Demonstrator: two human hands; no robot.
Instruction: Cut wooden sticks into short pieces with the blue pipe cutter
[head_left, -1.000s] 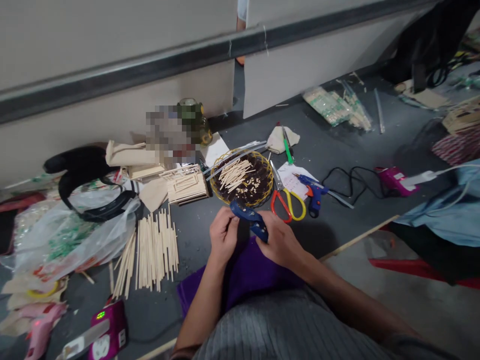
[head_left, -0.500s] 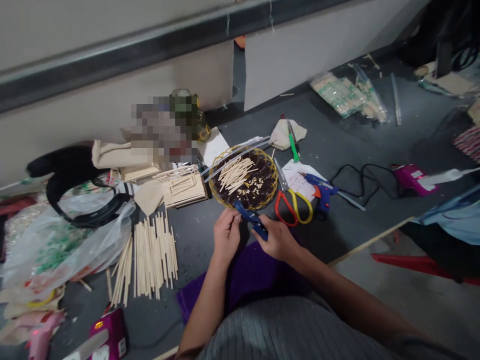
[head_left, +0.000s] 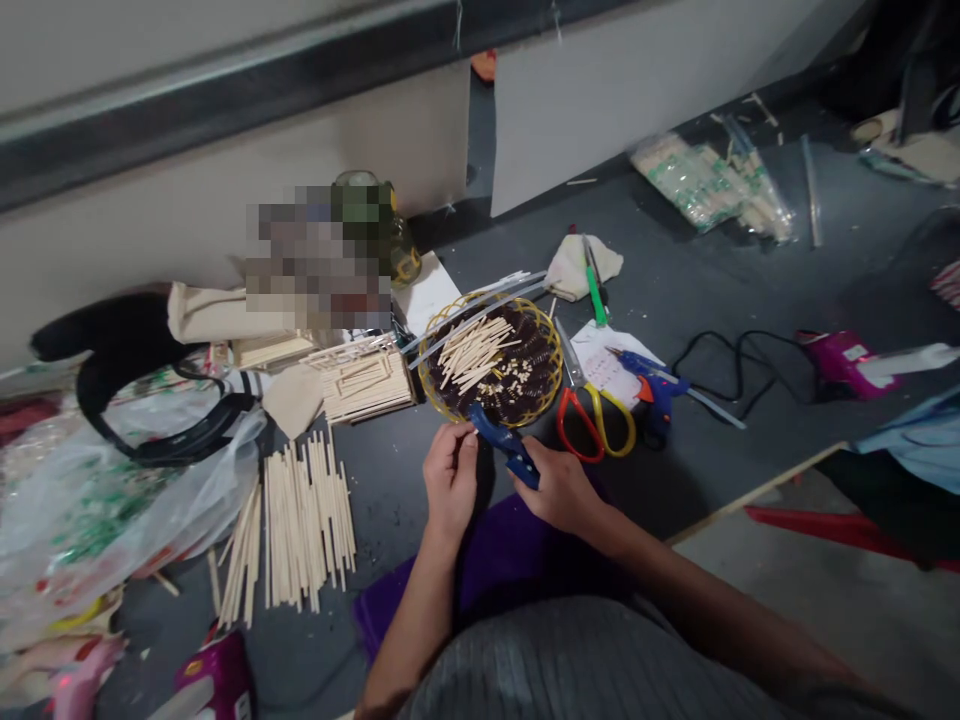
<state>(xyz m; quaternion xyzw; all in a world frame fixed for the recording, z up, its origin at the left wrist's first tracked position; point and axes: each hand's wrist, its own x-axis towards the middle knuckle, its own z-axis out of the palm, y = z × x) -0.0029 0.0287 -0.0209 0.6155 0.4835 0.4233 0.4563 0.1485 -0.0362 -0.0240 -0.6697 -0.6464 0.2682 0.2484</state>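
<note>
My right hand (head_left: 559, 485) is wrapped round a blue plier-like hand tool (head_left: 495, 437), whose curved head points up and left over the near edge of the basket. Close beside that head, my left hand (head_left: 452, 475) is closed in a pinch; a small pale tip shows at the fingers, too little to name. The round woven basket (head_left: 556, 375), dark with a yellow rim, holds short wooden sticks (head_left: 474, 352) and small cut bits (head_left: 514, 380). Purple cloth (head_left: 517, 560) lies beneath my forearms.
Long wooden sticks (head_left: 304, 530) lie left of my hands, below a stack of stick frames (head_left: 367, 382). Red-and-yellow-handled scissors (head_left: 600, 420) and a blue glue gun (head_left: 652, 385) are at the right. A pink glue gun (head_left: 86, 670) and plastic bags (head_left: 135, 500) lie far left.
The view has shifted slightly. Both hands keep nearly the same place and grip, with the blue tool still by the left fingers.
</note>
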